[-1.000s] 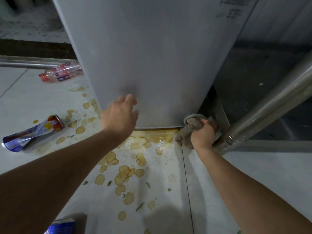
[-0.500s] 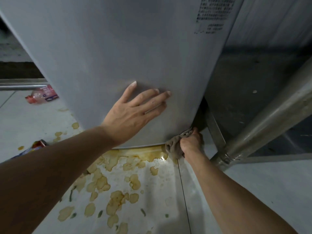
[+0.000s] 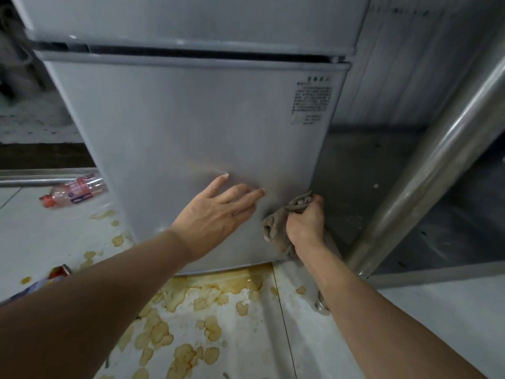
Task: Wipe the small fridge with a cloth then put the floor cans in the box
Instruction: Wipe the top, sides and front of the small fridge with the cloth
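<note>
A person is reaching both bare arms toward the lower door of a small grey fridge (image 3: 196, 127). The left hand (image 3: 216, 212) is lying flat against the door with its fingers (image 3: 247, 196) straight and spread, pointing toward 2 o'clock, gripping nothing; its forearm is running down to the frame's lower left corner. The right hand (image 3: 304, 222) is curling tightly around a bunched grey-brown cloth (image 3: 276, 228), pressing it onto the door's lower right edge, at 3 o'clock from the left hand and just beside it. The cloth is bulging out at 9 o'clock from the fist and poking out above the knuckles at 12 o'clock, while more of it is hanging below the wrist. The right forearm is stretching away toward 5 o'clock.

A crushed can (image 3: 58, 272) is lying on the white tiled floor (image 3: 32, 236) at 8 o'clock from the fridge, partly hidden behind the left forearm. A pink-labelled plastic bottle (image 3: 76, 191) is lying on its side at 9 o'clock, near the fridge's left edge. Brown liquid stains (image 3: 191, 294) are spreading across the floor from under the fridge toward 6 o'clock. A shiny metal pipe (image 3: 426, 165) is slanting past the fridge's right side, from 1 o'clock down to the floor.
</note>
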`<action>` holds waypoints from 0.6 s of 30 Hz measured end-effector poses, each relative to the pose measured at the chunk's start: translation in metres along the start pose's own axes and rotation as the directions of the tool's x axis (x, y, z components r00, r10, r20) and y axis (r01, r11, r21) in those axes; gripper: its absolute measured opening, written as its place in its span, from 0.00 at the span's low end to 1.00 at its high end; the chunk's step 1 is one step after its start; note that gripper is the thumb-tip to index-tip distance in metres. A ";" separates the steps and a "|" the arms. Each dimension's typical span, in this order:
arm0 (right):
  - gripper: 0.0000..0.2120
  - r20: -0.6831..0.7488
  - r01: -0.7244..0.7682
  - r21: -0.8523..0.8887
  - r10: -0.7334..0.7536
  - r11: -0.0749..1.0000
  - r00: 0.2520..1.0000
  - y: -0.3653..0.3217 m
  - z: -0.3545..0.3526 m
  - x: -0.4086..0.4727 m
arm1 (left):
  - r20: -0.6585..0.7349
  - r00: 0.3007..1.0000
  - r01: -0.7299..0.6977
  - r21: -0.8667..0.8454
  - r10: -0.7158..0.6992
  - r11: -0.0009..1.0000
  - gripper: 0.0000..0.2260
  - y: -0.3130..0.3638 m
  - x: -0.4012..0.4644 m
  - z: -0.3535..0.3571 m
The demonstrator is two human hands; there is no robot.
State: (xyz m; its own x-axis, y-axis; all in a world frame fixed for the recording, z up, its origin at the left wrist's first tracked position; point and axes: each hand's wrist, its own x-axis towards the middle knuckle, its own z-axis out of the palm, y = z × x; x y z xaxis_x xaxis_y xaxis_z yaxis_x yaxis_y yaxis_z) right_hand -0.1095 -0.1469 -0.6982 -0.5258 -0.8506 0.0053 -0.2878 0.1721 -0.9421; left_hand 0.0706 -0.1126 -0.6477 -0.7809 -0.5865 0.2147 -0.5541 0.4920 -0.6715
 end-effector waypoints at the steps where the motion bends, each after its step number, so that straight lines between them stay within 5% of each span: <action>1: 0.18 -0.005 0.023 0.008 -0.023 1.000 1.000 -0.011 -0.005 0.000 | 0.023 1.000 -0.007 -0.014 0.007 1.000 0.22 -0.002 0.001 -0.006; 6: 0.16 -0.024 0.139 0.069 -0.137 0.988 0.990 -0.069 -0.029 0.005 | 0.076 0.993 0.094 -0.067 -0.089 0.993 0.26 -0.020 0.014 -0.037; 14: 0.14 0.049 0.166 0.189 -0.178 0.968 0.983 -0.144 -0.065 0.006 | -0.158 0.927 0.342 -0.020 -0.341 0.939 0.29 -0.075 0.037 -0.100; 18: 0.12 -0.035 0.229 0.211 -0.227 0.950 0.973 -0.179 -0.075 0.008 | -0.094 0.918 0.380 -0.076 -0.386 0.922 0.31 -0.088 0.034 -0.103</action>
State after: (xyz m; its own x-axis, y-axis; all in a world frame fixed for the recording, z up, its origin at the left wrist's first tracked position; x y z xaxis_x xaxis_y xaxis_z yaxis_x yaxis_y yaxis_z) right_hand -0.1223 -0.1474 -0.5043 -0.4742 -0.8497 0.2306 -0.2253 -0.1361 -0.9647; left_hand 0.0631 -0.1091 -0.5081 -0.5298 -0.6678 0.5228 -0.8295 0.2796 -0.4835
